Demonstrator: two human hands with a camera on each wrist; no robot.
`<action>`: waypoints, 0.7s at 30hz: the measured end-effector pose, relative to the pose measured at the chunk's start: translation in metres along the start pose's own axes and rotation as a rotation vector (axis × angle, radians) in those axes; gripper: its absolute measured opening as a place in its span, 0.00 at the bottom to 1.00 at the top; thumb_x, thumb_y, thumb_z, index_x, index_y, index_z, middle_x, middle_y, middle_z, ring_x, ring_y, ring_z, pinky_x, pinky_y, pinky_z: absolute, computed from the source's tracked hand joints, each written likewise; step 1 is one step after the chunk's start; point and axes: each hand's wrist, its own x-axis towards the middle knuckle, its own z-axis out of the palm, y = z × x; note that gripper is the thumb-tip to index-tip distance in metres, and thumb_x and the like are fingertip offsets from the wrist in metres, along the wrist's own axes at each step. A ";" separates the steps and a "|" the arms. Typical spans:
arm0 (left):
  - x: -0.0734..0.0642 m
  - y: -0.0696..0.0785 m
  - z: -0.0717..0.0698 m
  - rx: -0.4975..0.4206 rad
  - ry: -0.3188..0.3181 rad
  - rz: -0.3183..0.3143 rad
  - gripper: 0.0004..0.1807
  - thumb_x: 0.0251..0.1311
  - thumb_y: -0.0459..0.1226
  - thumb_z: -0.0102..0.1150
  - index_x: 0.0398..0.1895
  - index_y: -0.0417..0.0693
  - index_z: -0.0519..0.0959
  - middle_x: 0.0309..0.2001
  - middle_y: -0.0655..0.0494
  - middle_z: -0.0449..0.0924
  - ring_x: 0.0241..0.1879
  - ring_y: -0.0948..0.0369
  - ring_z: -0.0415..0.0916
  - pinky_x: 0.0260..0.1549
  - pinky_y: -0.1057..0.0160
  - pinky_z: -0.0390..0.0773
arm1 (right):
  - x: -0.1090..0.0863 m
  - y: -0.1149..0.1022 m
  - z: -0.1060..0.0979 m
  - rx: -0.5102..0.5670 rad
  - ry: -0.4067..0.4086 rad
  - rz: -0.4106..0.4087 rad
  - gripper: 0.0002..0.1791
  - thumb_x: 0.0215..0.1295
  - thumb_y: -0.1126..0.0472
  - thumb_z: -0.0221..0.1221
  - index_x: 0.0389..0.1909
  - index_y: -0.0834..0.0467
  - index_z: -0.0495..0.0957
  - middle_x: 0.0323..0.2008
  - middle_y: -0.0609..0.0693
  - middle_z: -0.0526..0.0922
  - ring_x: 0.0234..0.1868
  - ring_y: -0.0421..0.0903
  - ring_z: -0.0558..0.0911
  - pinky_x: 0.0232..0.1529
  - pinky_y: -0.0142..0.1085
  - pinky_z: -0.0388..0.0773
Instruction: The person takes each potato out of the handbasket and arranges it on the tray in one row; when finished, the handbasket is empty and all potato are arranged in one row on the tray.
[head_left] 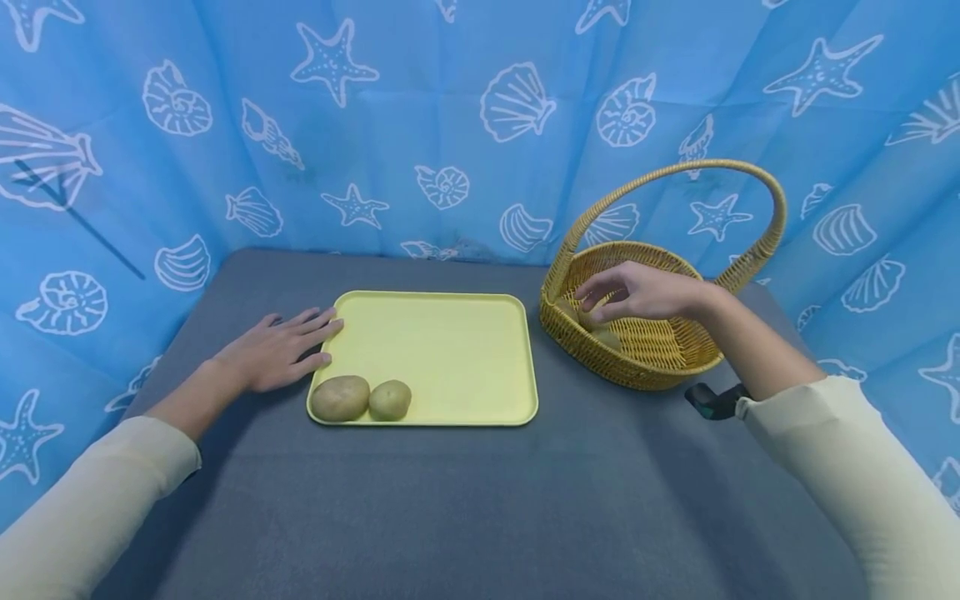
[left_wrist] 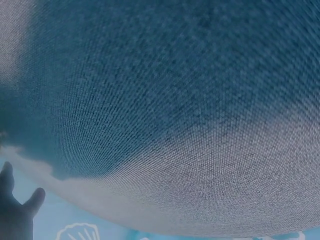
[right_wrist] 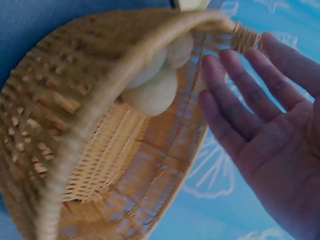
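Note:
My left hand [head_left: 279, 350] lies flat with its fingers spread, fingertips right at the left rim of a yellow tray [head_left: 442, 358]. A larger potato [head_left: 341, 398] and a smaller potato [head_left: 390, 400] sit side by side in the tray's near left corner. On the right, my right hand [head_left: 643, 292] reaches over a wicker basket [head_left: 630, 377], its fingers loosely bent above the potatoes inside. The right wrist view shows three potatoes [right_wrist: 156, 92] bunched against the basket's wall, with the right hand [right_wrist: 270, 120] apart from them and nothing in its palm.
The basket's tall arched handle [head_left: 720, 164] rises behind the right hand. A dark grey cloth [head_left: 465, 508] covers the table. Behind it hangs a blue curtain [head_left: 420, 92] with white shells and starfish. A dark strap piece [head_left: 716, 402] sticks out by the right cuff.

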 end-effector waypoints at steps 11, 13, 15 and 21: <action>0.000 -0.001 0.002 -0.011 -0.001 -0.007 0.36 0.76 0.56 0.40 0.79 0.48 0.54 0.78 0.44 0.49 0.76 0.42 0.46 0.65 0.27 0.48 | -0.010 0.040 -0.013 0.204 -0.087 0.191 0.28 0.72 0.59 0.59 0.69 0.65 0.67 0.63 0.63 0.76 0.63 0.59 0.76 0.60 0.53 0.75; 0.000 -0.001 0.002 -0.010 0.000 -0.006 0.36 0.76 0.56 0.39 0.79 0.48 0.54 0.78 0.44 0.49 0.76 0.42 0.46 0.65 0.27 0.48 | -0.012 0.044 -0.015 0.231 -0.116 0.224 0.29 0.72 0.58 0.59 0.70 0.65 0.66 0.64 0.63 0.74 0.64 0.59 0.75 0.61 0.52 0.74; 0.000 -0.001 0.002 -0.010 -0.001 -0.009 0.36 0.77 0.56 0.39 0.80 0.49 0.53 0.79 0.45 0.48 0.76 0.42 0.46 0.65 0.28 0.48 | -0.014 0.048 -0.016 0.254 -0.150 0.259 0.30 0.71 0.59 0.60 0.70 0.65 0.66 0.65 0.64 0.73 0.65 0.59 0.73 0.62 0.52 0.73; 0.001 -0.001 0.002 -0.004 0.008 -0.003 0.36 0.76 0.56 0.40 0.79 0.48 0.54 0.78 0.44 0.49 0.76 0.42 0.47 0.65 0.27 0.48 | -0.015 0.053 -0.016 0.338 -0.239 0.363 0.33 0.70 0.61 0.60 0.73 0.61 0.62 0.64 0.63 0.71 0.64 0.60 0.74 0.60 0.56 0.74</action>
